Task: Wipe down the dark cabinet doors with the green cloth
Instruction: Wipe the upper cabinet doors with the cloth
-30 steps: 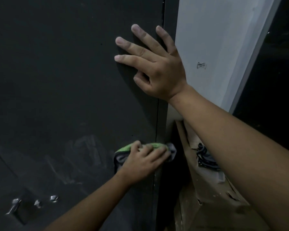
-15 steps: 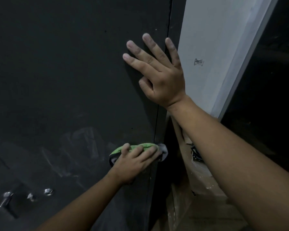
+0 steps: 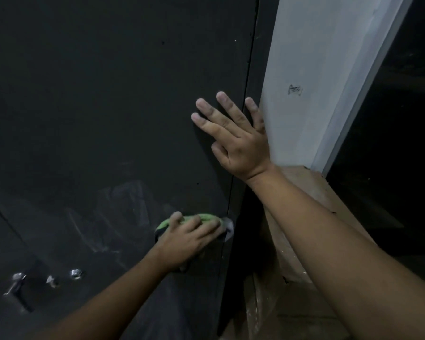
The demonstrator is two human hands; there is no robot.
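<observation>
Green cloth (image 3: 199,218) lies bunched under the left hand (image 3: 188,241), fingers curled over it, pressed low on the dark cabinet door (image 3: 108,106) beside its right edge; right hand (image 3: 239,146), fingers spread flat, braces above.

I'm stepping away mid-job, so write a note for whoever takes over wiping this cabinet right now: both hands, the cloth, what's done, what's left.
Left hand holds the bunched green cloth against the dark cabinet door, low down by its right edge.
Right hand lies flat, fingers straight, higher on the same door, next to the pale wall.
Done: faint wipe streaks show left of the cloth.
Left: the upper door shows no streaks, so it probably needs wiping.
</observation>
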